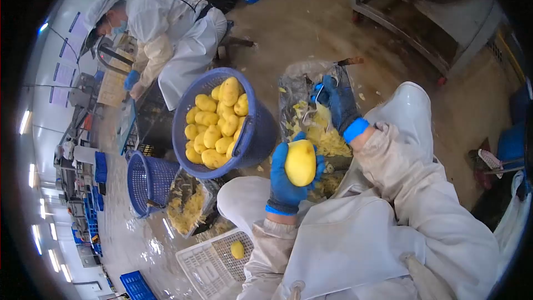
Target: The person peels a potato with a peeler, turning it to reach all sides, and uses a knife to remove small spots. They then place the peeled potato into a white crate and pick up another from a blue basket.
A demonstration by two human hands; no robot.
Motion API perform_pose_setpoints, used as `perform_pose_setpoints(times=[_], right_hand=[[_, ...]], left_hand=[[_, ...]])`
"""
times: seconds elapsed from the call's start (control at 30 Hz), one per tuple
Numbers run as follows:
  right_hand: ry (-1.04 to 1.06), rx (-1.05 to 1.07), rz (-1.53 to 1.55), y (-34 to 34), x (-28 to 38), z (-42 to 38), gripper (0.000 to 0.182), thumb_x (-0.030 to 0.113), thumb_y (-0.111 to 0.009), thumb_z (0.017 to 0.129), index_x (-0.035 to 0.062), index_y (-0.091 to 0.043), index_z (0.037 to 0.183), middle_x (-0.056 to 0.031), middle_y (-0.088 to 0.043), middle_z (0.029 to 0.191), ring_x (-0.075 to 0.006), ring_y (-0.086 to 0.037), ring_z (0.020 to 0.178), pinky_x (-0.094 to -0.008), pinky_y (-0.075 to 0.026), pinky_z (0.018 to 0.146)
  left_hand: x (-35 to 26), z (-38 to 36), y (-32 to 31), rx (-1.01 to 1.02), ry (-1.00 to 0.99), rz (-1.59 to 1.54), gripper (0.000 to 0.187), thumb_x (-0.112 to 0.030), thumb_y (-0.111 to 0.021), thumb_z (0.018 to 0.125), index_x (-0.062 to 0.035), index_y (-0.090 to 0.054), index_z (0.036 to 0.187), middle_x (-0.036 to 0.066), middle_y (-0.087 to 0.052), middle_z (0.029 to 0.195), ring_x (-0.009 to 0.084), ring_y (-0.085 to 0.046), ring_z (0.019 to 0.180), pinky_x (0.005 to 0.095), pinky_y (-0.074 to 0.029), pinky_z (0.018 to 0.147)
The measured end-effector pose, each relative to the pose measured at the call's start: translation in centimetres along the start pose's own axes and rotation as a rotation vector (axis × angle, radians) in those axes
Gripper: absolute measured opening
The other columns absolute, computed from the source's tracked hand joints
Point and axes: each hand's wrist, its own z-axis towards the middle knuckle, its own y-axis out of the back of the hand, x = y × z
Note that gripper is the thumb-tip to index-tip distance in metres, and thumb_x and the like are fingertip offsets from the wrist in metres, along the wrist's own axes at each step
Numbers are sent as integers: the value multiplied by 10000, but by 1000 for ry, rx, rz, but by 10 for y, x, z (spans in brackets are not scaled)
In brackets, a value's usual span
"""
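My left hand (pixel 288 180), in a blue glove, is closed around a smooth yellow mango (pixel 301 164) in front of my apron. To the upper right, my right hand (pixel 337 103), also in a blue glove, is closed on a slim peeler (pixel 317 95), only partly visible beside the fingers. Under this hand lies a heap of yellow-green peelings (pixel 327 136) in a tub lined with dark plastic (pixel 291 80). Left of my hands stands a blue basket (pixel 260 133) piled with several yellow mangoes (pixel 219 119).
Another blue basket (pixel 139 180) and a container of peelings (pixel 187 211) stand at the left. A white crate (pixel 205 264) by my knee holds one mango (pixel 237 250). A co-worker (pixel 177 39) in white sits at the upper left. A metal stand (pixel 411 28) is at the upper right.
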Motion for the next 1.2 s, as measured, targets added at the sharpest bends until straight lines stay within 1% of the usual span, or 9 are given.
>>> perform_pose_setpoints(times=[0.1, 0.13, 0.27, 0.43, 0.57, 0.67, 0.8, 1.03, 1.2], right_hand=[[-397, 199, 248, -40, 37, -56, 197, 257, -524, 916, 68, -563, 878, -25, -590, 737, -118, -564, 681, -251, -475, 627], [-81, 172, -313, -31, 13, -41, 204, 263, -516, 920, 69, -565, 883, -15, -588, 734, -105, -563, 668, -244, -474, 630], [-112, -73, 384, -1, 6, -6, 299, 327, -486, 927, 51, -594, 885, -33, -613, 747, -121, -578, 665, -266, -474, 638], [-46, 232, -126, -11, -19, -30, 285, 320, -482, 930, 89, -566, 785, -27, -575, 701, -134, -564, 633, -284, -478, 624], [-148, 16, 412, 1, -10, -16, 347, 335, -462, 938, 18, -595, 892, -56, -629, 813, -134, -582, 723, -277, -468, 682], [-57, 113, -120, -13, -10, -31, 313, 313, -461, 941, 34, -591, 881, -56, -625, 804, -132, -574, 707, -268, -460, 686], [-105, 43, 406, 19, -15, -4, 275, 284, -478, 936, 48, -600, 866, -46, -628, 774, -140, -573, 674, -273, -457, 671], [48, 34, -188, 12, -4, -24, 281, 333, -464, 940, 89, -586, 872, -5, -581, 711, -117, -521, 638, -249, -457, 650], [-227, 158, 135, -39, 24, -70, 324, 311, -466, 923, 68, -582, 743, -28, -609, 705, -156, -566, 657, -304, -451, 670]], left_hand=[[3, 3, -2, -108, -102, 98, 474, -468, -478, 875, -97, -512, 1170, 130, -596, 998, 264, -608, 852, 383, -545, 651], [0, 3, 3, -21, -48, 126, 476, -468, -483, 874, -101, -510, 1175, 126, -593, 1009, 264, -608, 859, 386, -545, 668], [1, -1, -10, -75, -143, 35, 487, -479, -487, 870, -96, -516, 1168, 114, -597, 1028, 255, -614, 877, 380, -546, 678], [8, 3, -1, -128, -107, 38, 462, -469, -481, 878, -102, -526, 1156, 105, -607, 1013, 232, -612, 871, 361, -544, 683], [8, -1, -3, -111, -213, 138, 470, -448, -486, 881, -126, -481, 1223, 80, -599, 996, 205, -603, 842, 354, -536, 700], [13, 7, -9, -74, -245, 241, 485, -444, -481, 885, -136, -451, 1258, 67, -589, 1018, 197, -596, 868, 352, -533, 721], [8, -1, -4, -83, -219, 145, 491, -435, -467, 894, -123, -436, 1272, 63, -582, 1045, 196, -592, 889, 359, -531, 736], [9, 1, -7, -41, -214, 102, 467, -411, -430, 919, -125, -418, 1288, 84, -592, 997, 210, -598, 827, 328, -537, 671], [9, 10, 26, -29, -88, 4, 465, -438, -454, 896, -116, -481, 1231, 114, -593, 1015, 238, -594, 849, 345, -537, 708]])
